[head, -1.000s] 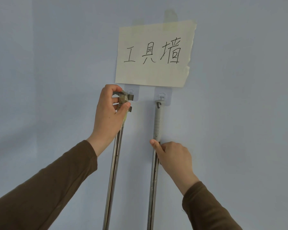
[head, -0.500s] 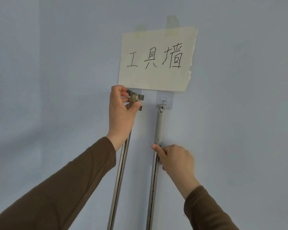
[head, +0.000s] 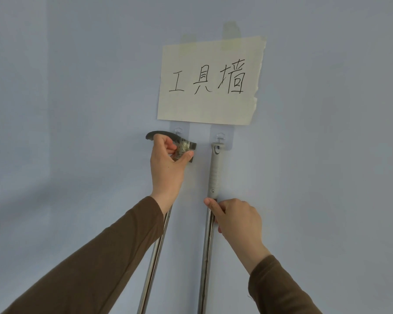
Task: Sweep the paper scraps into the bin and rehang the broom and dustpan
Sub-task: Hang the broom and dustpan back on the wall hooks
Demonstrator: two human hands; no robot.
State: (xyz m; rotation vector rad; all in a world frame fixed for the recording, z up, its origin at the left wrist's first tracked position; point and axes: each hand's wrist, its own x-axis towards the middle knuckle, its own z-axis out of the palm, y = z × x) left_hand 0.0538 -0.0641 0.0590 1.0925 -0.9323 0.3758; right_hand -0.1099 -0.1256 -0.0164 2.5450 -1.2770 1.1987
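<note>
Two long metal poles stand against a pale blue wall. The right pole (head: 205, 264) has a grey plastic grip (head: 215, 171) whose top loop hangs on the right clear wall hook (head: 220, 138). My right hand (head: 236, 219) grips this pole just below the grey grip. My left hand (head: 168, 166) holds the dark curved handle top (head: 154, 134) of the left pole (head: 153, 264), right at the left wall hook (head: 178, 132). Whether that handle is caught on its hook I cannot tell. The broom head and the dustpan are out of view below.
A cream paper sign (head: 210, 80) with black handwritten characters is taped to the wall just above the two hooks. Bare wall spreads to the left and right of the poles.
My left hand has turned at the top of the left pole, and a dark curved handle end now shows to the left of my fingers. My right hand keeps its hold.
</note>
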